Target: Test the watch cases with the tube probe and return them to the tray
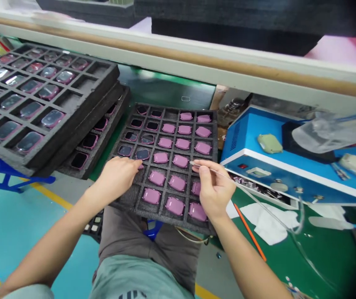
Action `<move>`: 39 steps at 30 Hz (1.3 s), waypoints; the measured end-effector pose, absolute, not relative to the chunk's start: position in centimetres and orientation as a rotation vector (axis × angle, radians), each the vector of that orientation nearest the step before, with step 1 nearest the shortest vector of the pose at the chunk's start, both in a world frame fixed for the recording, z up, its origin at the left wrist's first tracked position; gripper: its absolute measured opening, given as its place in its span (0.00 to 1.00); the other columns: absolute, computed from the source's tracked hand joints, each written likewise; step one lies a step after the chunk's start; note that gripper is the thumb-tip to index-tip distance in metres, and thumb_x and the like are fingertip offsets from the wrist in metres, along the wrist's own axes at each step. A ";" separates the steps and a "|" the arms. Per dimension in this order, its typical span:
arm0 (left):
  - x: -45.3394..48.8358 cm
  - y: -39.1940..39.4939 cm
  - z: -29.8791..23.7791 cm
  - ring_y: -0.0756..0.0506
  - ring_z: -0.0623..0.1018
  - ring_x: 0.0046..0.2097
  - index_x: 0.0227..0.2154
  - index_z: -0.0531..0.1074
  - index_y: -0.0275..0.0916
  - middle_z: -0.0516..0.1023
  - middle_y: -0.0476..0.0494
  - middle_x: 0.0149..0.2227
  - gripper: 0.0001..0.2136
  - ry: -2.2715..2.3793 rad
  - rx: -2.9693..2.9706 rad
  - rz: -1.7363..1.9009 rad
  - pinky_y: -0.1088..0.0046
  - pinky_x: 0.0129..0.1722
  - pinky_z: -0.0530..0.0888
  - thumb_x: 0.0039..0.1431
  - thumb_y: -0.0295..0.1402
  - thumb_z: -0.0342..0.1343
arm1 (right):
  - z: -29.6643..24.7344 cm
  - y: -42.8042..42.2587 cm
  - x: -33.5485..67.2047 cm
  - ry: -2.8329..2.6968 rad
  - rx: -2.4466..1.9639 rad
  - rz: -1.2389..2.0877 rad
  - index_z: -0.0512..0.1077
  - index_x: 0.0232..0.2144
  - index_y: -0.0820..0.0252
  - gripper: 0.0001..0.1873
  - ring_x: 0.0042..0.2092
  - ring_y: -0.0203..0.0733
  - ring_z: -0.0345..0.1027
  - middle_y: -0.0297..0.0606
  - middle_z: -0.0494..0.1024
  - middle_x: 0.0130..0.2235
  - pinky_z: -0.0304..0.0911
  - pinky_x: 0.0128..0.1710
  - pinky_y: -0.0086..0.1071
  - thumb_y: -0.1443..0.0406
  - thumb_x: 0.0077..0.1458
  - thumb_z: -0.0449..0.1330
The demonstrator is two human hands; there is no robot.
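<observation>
A dark foam tray [128, 197] with square compartments lies in front of me. Many of its compartments hold pinkish-purple watch cases [168, 205]; the left columns hold ones with dark glassy faces [142, 153]. My left hand [118, 176] is over the tray's left side, its fingers closed on a watch case [140, 167], of which only a pink edge shows. Pinched in my right hand [217, 187] is a thin clear tube [218, 169] with a pale tip, pointing left beside a case in the tray's right half. That hand partly covers the right column.
Stacked foam trays [84, 104] of watch cases rise at the left. At the right stands a blue machine [259, 166] with hoses and a greenish case [269, 143] on top. White tissue [268, 224] and an orange stick [249, 232] lie on the green bench [315, 253]. A shelf edge [178, 54] crosses behind.
</observation>
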State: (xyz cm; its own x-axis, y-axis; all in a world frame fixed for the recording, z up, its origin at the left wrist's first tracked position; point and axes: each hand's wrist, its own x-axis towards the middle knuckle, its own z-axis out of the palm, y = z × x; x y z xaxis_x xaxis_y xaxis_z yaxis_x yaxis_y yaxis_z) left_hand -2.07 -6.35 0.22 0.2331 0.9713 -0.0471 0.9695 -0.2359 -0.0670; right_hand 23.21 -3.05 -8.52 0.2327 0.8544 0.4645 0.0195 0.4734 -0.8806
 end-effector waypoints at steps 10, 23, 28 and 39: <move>7.4 0.6 -2.0 0.42 0.86 0.38 0.40 0.83 0.33 0.88 0.39 0.38 0.13 -2.409 -2.717 -1.941 0.67 0.43 0.82 0.50 0.30 0.69 | -8.0 -2.5 23.1 -1.131 -0.818 0.590 0.79 0.42 0.56 0.08 0.45 0.42 0.82 0.40 0.83 0.42 0.82 0.45 0.37 0.64 0.70 0.60; 7.6 0.1 -3.9 0.37 0.88 0.44 0.41 0.86 0.36 0.89 0.38 0.42 0.20 -2.447 -2.571 -2.481 0.58 0.52 0.84 0.44 0.37 0.78 | -8.1 -2.1 23.6 -1.260 -0.849 0.569 0.80 0.44 0.53 0.09 0.50 0.44 0.82 0.38 0.85 0.44 0.79 0.52 0.40 0.68 0.68 0.60; 7.7 0.1 -4.0 0.37 0.88 0.45 0.42 0.86 0.38 0.89 0.39 0.42 0.18 -2.397 -2.618 -2.483 0.59 0.51 0.85 0.47 0.36 0.77 | -8.2 -2.2 23.7 -1.259 -0.870 0.584 0.80 0.44 0.53 0.08 0.51 0.46 0.82 0.39 0.86 0.45 0.79 0.52 0.44 0.68 0.69 0.60; 7.8 0.0 -4.0 0.39 0.88 0.44 0.43 0.87 0.38 0.89 0.41 0.41 0.16 -2.358 -2.648 -2.450 0.62 0.49 0.85 0.49 0.33 0.75 | -8.0 -2.2 23.7 -1.282 -0.879 0.568 0.80 0.44 0.53 0.08 0.51 0.46 0.82 0.39 0.86 0.44 0.80 0.52 0.43 0.68 0.68 0.60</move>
State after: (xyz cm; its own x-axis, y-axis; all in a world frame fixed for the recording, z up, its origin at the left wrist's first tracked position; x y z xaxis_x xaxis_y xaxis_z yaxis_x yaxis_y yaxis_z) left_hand 7.76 0.02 -4.02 0.1337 0.9909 -0.0171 -0.0551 0.0246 0.9982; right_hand 23.69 -2.18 -7.96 0.2218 0.7881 0.5742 0.1036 0.5665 -0.8176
